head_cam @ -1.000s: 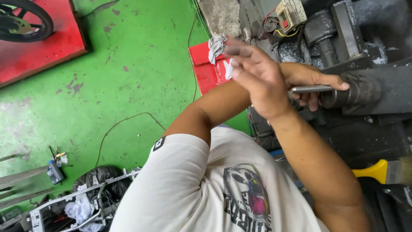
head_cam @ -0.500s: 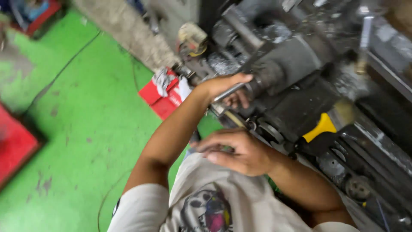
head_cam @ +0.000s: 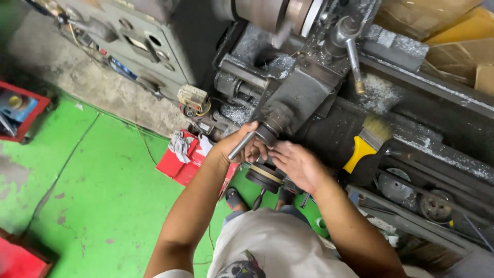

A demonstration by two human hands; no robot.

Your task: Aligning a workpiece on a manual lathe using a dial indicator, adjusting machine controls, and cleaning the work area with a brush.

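The right hand [head_cam: 296, 163] has come up from the person's chest to the lathe [head_cam: 309, 98], fingers loosely apart (holding nothing visible), beside the left hand [head_cam: 237, 146], still clamped on the steel handle [head_cam: 241, 146].

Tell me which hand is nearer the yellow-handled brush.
Right. The right hand lies just left of the brush on the lathe; the left hand, gripping a metal handle, is farther left.

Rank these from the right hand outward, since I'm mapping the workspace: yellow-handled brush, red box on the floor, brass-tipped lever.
From the right hand:
1. Yellow-handled brush, just beside it on the machine.
2. Red box, across on the green floor.
3. Brass-tipped lever, up on the machine.
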